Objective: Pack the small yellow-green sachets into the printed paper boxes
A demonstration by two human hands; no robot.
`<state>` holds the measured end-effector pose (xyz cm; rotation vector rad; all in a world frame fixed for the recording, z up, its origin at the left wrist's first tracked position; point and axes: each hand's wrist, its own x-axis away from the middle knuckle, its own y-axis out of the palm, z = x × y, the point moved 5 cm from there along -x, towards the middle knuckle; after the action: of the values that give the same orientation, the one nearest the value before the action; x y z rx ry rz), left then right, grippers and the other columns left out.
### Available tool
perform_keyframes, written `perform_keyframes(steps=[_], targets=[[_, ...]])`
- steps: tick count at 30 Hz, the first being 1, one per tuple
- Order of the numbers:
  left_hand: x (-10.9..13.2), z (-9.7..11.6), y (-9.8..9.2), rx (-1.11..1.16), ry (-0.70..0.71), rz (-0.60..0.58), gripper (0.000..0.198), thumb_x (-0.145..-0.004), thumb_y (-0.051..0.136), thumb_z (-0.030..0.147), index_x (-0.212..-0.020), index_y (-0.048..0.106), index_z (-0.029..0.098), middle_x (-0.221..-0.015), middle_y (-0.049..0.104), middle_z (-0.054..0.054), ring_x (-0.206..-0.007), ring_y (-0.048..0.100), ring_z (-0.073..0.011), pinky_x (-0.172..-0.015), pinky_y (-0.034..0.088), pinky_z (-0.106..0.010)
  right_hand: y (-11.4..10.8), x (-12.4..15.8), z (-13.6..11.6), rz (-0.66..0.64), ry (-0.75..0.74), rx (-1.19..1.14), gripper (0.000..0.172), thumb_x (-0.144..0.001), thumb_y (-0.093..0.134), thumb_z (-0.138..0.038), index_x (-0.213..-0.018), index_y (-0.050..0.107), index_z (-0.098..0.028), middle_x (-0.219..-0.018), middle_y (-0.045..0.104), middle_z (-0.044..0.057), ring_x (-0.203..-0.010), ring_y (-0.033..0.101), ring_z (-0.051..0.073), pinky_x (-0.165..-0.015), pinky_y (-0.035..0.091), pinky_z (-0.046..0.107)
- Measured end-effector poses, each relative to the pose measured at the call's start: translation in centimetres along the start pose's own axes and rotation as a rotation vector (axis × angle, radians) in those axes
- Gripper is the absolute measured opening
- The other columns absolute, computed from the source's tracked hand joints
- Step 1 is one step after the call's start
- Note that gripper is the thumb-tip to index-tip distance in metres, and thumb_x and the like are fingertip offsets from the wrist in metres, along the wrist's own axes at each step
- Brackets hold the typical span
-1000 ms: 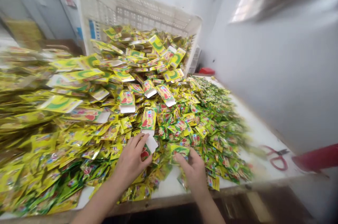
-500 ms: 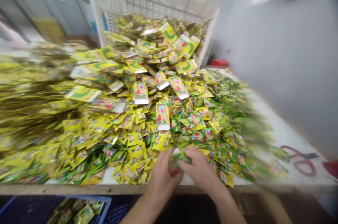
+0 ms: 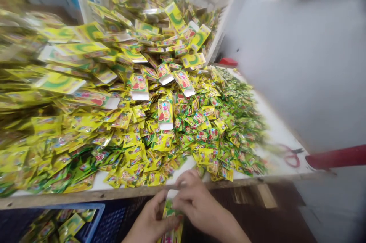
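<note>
My left hand point(image 3: 150, 218) grips a small yellow-green candy box point(image 3: 171, 233), thumb across its printed front, just below the table's front edge. The box's white end flap points up and away from me. Curled over that end, my right hand point(image 3: 197, 201) has its fingertips pressed to the flap and the box top; whether a sachet is between them is hidden. Beyond both hands lies a deep heap of yellow and green candy sachets point(image 3: 135, 155). On the heap rest several flat boxes of the same print, one box point(image 3: 165, 114) nearest the middle.
A white plastic crate point(image 3: 220, 29) lies tipped at the back, spilling cartons onto the table. Red-handled scissors point(image 3: 291, 157) lie at the right beside a red bar-like object point(image 3: 337, 157). Below the table at left, a blue crate point(image 3: 98, 216) holds more packs.
Both hands have drawn back from above the table edge to below it. The box they hold now shows more plainly, with its flap up. My view has tilted down and shifted right.
</note>
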<state>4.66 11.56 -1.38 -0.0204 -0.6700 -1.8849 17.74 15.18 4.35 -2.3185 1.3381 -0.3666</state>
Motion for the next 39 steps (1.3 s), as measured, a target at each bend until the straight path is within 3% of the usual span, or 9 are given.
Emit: perform_keyframes(steps=[3,6,9,12,17,22,25,31,39], targets=[[0.1,0.0,0.2,-0.027,-0.007,0.026,0.033,-0.070,0.080,0.030,-0.096,0.065,0.018,-0.093,0.070,-0.004,-0.090,0.061,-0.0207,-0.080,0.046,-0.030,1.1,1.1,0.4,-0.102,0.006,-0.078,0.011,-0.084,0.069,-0.018,-0.075,0.075,-0.021,-0.105,0.062,0.002,-0.106,0.051,0.018,-0.092,0.039,0.030],[0.2,0.3,0.4,-0.002,-0.018,0.020,0.039,-0.072,0.079,0.031,-0.106,0.067,0.019,-0.098,0.071,-0.005,-0.094,0.061,-0.0221,-0.087,0.045,-0.032,0.3,1.5,1.7,0.097,0.105,-0.236,0.010,-0.086,0.066,-0.023,-0.081,0.075,-0.021,-0.100,0.064,0.003,-0.100,0.057,0.018,-0.089,0.044,0.031],[0.5,0.7,0.6,0.190,-0.097,0.029,0.038,-0.082,0.067,0.041,-0.112,0.069,0.018,-0.104,0.073,-0.009,-0.097,0.063,-0.0250,-0.092,0.046,-0.036,0.5,2.0,4.2,0.281,0.366,-0.545,0.024,-0.081,0.070,-0.037,-0.093,0.070,-0.017,-0.077,0.064,0.003,-0.064,0.060,0.015,-0.054,0.048,0.024],[0.6,0.9,1.2,0.370,-0.221,-0.008,0.042,-0.085,0.060,0.047,-0.106,0.073,0.013,-0.097,0.075,-0.015,-0.091,0.067,-0.0298,-0.080,0.051,-0.038,3.0,2.5,5.5,0.173,0.539,-0.843,0.039,-0.071,0.076,-0.047,-0.087,0.064,-0.013,-0.061,0.060,0.000,-0.040,0.048,0.009,-0.033,0.035,0.018],[-0.3,1.0,-0.2,0.246,-0.306,0.047,0.047,-0.061,0.084,0.032,-0.104,0.073,0.016,-0.090,0.077,-0.012,-0.073,0.071,-0.0268,-0.071,0.054,-0.036,4.5,2.0,5.4,0.105,0.539,-0.885,0.045,-0.060,0.085,-0.043,-0.087,0.069,-0.012,-0.061,0.063,0.001,-0.036,0.048,0.007,-0.032,0.039,0.017],[-0.8,1.2,-3.6,-0.156,-0.197,0.154,0.033,-0.067,0.079,0.044,-0.089,0.078,0.018,-0.086,0.079,-0.007,-0.081,0.071,-0.0257,-0.077,0.054,-0.032,3.7,1.1,5.2,0.140,0.468,-0.846,0.043,-0.074,0.074,-0.052,-0.082,0.077,-0.010,-0.061,0.067,0.005,-0.039,0.050,0.007,-0.039,0.044,0.018],[-0.8,0.9,-4.5,-0.307,-0.155,0.176,0.030,-0.070,0.076,0.047,-0.086,0.079,0.022,-0.092,0.079,-0.005,-0.090,0.070,-0.0259,-0.083,0.053,-0.030,3.9,1.2,5.5,0.178,0.517,-0.886,0.040,-0.064,0.082,-0.047,-0.076,0.077,-0.009,-0.059,0.067,0.005,-0.042,0.054,0.009,-0.040,0.045,0.019],[-1.3,0.8,-4.0,-0.365,-0.109,0.179,0.029,-0.072,0.074,0.047,-0.085,0.076,0.021,-0.083,0.077,-0.003,-0.080,0.069,-0.0220,-0.073,0.053,-0.026,4.5,1.5,6.2,0.276,0.562,-0.926,0.041,-0.051,0.090,-0.041,-0.066,0.068,-0.010,-0.054,0.064,0.002,-0.041,0.055,0.011,-0.038,0.045,0.020],[-1.2,1.4,-3.3,-0.360,-0.102,0.099,0.026,-0.073,0.074,0.045,-0.084,0.078,0.022,-0.083,0.077,-0.005,-0.080,0.068,-0.0236,-0.075,0.052,-0.029,4.2,1.0,6.2,0.210,0.604,-0.874,0.047,-0.046,0.090,-0.046,-0.060,0.062,-0.011,-0.051,0.064,0.004,-0.037,0.054,0.011,-0.036,0.045,0.022]])
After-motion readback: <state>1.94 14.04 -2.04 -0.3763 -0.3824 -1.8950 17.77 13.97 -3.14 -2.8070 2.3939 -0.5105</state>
